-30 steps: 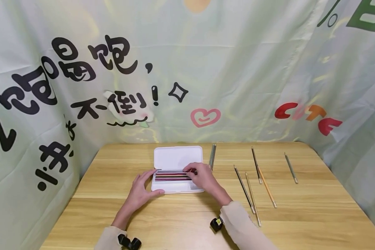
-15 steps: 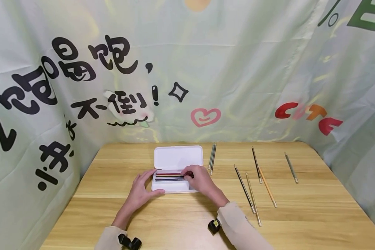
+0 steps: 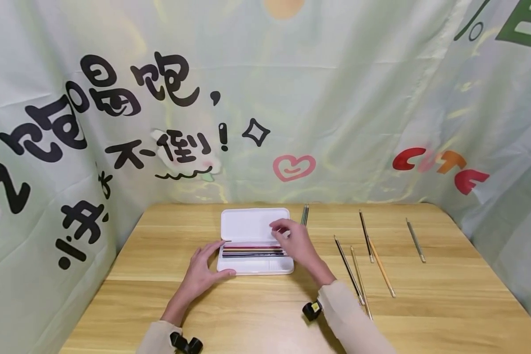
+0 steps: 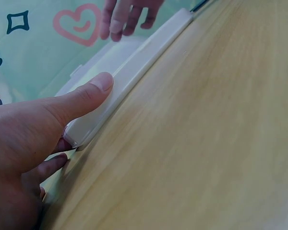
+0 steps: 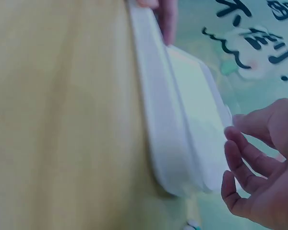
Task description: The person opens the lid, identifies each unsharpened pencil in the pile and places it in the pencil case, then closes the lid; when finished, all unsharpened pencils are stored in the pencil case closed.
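Note:
A white pencil case [image 3: 255, 270] lies on the table with its lid [image 3: 248, 224] folded back. Inside, dark, red and yellowish pencils [image 3: 248, 251] lie side by side across the tray. My left hand [image 3: 200, 269] grips the left end of the case, thumb at the front edge and fingers round the back corner; the left wrist view shows the thumb [image 4: 89, 93] on the white rim. Over the right part of the case, my right hand [image 3: 298, 244] hovers with loosely bent fingers. In the right wrist view these fingers [image 5: 249, 155] hold nothing.
Behind my right hand, greenish pencils [image 3: 305, 215] lie close together. Farther right are a black pencil [image 3: 347, 268], a tan one [image 3: 359, 275], a dark one [image 3: 366, 236], an orange one [image 3: 382, 268] and a grey one [image 3: 415, 240]. A printed curtain [image 3: 345, 108] hangs behind the table.
My right hand has left the pencils in the case and risen back towards the lid, its fingers loosening. My left hand keeps its place on the case. The head view has shifted slightly.

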### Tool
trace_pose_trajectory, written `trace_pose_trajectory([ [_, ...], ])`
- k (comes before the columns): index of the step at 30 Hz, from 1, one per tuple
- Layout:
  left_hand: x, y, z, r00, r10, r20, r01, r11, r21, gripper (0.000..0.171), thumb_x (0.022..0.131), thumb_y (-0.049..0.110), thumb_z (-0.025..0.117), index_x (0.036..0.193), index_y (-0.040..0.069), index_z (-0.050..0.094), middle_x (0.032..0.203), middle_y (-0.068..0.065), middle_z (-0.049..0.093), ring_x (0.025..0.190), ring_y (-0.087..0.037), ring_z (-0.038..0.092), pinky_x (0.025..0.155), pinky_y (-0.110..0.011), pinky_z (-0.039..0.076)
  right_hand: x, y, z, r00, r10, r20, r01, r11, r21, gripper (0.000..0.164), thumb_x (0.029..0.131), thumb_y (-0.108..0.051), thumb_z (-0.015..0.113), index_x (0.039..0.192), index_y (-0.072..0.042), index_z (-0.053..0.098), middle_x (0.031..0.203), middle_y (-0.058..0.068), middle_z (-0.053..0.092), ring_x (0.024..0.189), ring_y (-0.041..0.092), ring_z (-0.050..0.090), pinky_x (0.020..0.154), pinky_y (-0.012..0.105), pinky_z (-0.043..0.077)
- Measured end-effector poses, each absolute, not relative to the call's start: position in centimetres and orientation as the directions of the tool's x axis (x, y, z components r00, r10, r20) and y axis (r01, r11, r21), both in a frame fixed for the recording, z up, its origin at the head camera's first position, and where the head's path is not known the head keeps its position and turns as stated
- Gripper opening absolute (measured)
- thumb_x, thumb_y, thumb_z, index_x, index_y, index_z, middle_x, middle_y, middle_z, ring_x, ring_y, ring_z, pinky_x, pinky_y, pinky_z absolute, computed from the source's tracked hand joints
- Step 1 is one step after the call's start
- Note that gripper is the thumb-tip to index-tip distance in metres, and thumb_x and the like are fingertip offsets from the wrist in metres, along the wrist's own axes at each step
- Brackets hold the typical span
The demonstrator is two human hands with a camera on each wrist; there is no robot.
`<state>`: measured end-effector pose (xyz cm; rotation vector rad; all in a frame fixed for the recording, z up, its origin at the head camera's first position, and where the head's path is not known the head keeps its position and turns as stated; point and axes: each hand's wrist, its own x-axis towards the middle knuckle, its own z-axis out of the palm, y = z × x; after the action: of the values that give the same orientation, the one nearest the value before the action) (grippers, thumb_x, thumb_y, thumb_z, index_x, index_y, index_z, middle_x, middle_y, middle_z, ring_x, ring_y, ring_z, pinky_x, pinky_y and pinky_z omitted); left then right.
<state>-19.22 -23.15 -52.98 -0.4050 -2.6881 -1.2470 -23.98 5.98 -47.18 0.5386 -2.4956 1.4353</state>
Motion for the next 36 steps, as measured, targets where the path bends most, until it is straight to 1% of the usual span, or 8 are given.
trace_pose_trajectory([
  [6, -19.3, -22.8, -52.8, -0.952, 0.178, 0.250, 0.305, 0.617, 0.725, 0.092, 0.071, 0.046, 0.093, 0.147, 0.010, 0.055, 0.146, -0.015, 0.056, 0.139, -0.038, 0.047, 0.123, -0.061, 0.011, -26.3, 7.9, -45.8, -0.930, -0.008, 0.367, -0.335, 0.427, -0.840, 0.019, 0.096, -0.004, 0.071, 0.114, 0.002, 0.074, 0.100, 0.014, 0.074, 0.090, 0.028, 0.068, 0.067, 0.024, 0.054],
  [12, -19.4, -22.6, -52.8, -0.954, 0.170, 0.248, 0.300, 0.615, 0.729, 0.091, 0.070, 0.045, 0.094, 0.146, 0.010, 0.056, 0.146, -0.014, 0.056, 0.139, -0.038, 0.047, 0.123, -0.060, 0.011, -28.4, 8.7, -45.6, -0.946, 0.116, 0.302, -0.236, 0.393, -0.889, 0.018, 0.098, -0.010, 0.069, 0.113, -0.001, 0.073, 0.104, 0.014, 0.073, 0.095, 0.028, 0.066, 0.075, 0.029, 0.053],
  [18, -19.5, -22.2, -52.7, -0.954, 0.171, 0.248, 0.300, 0.613, 0.731, 0.092, 0.069, 0.045, 0.095, 0.146, 0.011, 0.056, 0.146, -0.014, 0.056, 0.139, -0.038, 0.047, 0.123, -0.060, 0.012, -29.2, 8.9, -45.7, -0.980, 0.131, 0.148, -0.098, 0.328, -0.940, 0.024, 0.101, -0.019, 0.067, 0.116, -0.003, 0.074, 0.113, 0.015, 0.071, 0.104, 0.028, 0.065, 0.083, 0.034, 0.057],
  [22, -19.8, -22.0, -52.7, -0.954, 0.178, 0.240, 0.298, 0.619, 0.727, 0.092, 0.070, 0.046, 0.094, 0.147, 0.012, 0.055, 0.148, -0.014, 0.055, 0.140, -0.038, 0.046, 0.124, -0.059, 0.012, -29.4, 9.1, -45.8, -0.982, 0.161, 0.102, -0.045, 0.326, -0.944, 0.025, 0.101, -0.021, 0.067, 0.117, -0.003, 0.074, 0.111, 0.014, 0.070, 0.100, 0.027, 0.064, 0.077, 0.031, 0.055],
  [25, -19.8, -22.0, -52.6, -0.964, 0.160, 0.214, 0.267, 0.618, 0.739, 0.093, 0.069, 0.045, 0.095, 0.146, 0.012, 0.055, 0.149, -0.015, 0.054, 0.143, -0.041, 0.042, 0.123, -0.061, 0.013, -29.5, 9.0, -45.9, -0.987, 0.147, 0.062, -0.015, 0.302, -0.953, 0.026, 0.102, -0.020, 0.067, 0.118, -0.001, 0.074, 0.108, 0.016, 0.069, 0.098, 0.032, 0.064, 0.079, 0.038, 0.058],
  [30, -19.4, -22.4, -52.6, -0.982, 0.094, 0.167, 0.188, 0.628, 0.755, 0.094, 0.065, 0.046, 0.097, 0.145, 0.014, 0.057, 0.148, -0.016, 0.055, 0.141, -0.048, 0.039, 0.116, -0.069, 0.026, -28.8, 8.7, -45.9, -0.996, 0.088, 0.009, 0.010, 0.212, -0.977, 0.027, 0.102, -0.019, 0.066, 0.117, 0.002, 0.073, 0.107, 0.017, 0.067, 0.102, 0.037, 0.063, 0.090, 0.055, 0.057],
  [34, -19.2, -22.6, -52.7, -0.984, 0.070, 0.161, 0.169, 0.629, 0.759, 0.095, 0.063, 0.048, 0.097, 0.144, 0.015, 0.058, 0.143, -0.015, 0.058, 0.130, -0.039, 0.049, 0.109, -0.063, 0.039, -27.9, 8.7, -45.7, -0.998, 0.044, 0.037, -0.030, 0.148, -0.988, 0.025, 0.102, -0.017, 0.066, 0.115, 0.004, 0.072, 0.107, 0.018, 0.068, 0.100, 0.032, 0.063, 0.090, 0.055, 0.057],
  [36, -19.1, -22.7, -52.8, -0.985, 0.066, 0.162, 0.167, 0.631, 0.758, 0.095, 0.063, 0.049, 0.097, 0.144, 0.015, 0.059, 0.141, -0.015, 0.058, 0.126, -0.036, 0.051, 0.108, -0.061, 0.041, -27.3, 8.8, -45.6, -0.998, 0.022, 0.056, -0.053, 0.126, -0.991, 0.024, 0.101, -0.015, 0.067, 0.112, 0.005, 0.072, 0.107, 0.018, 0.068, 0.097, 0.029, 0.063, 0.088, 0.051, 0.059],
])
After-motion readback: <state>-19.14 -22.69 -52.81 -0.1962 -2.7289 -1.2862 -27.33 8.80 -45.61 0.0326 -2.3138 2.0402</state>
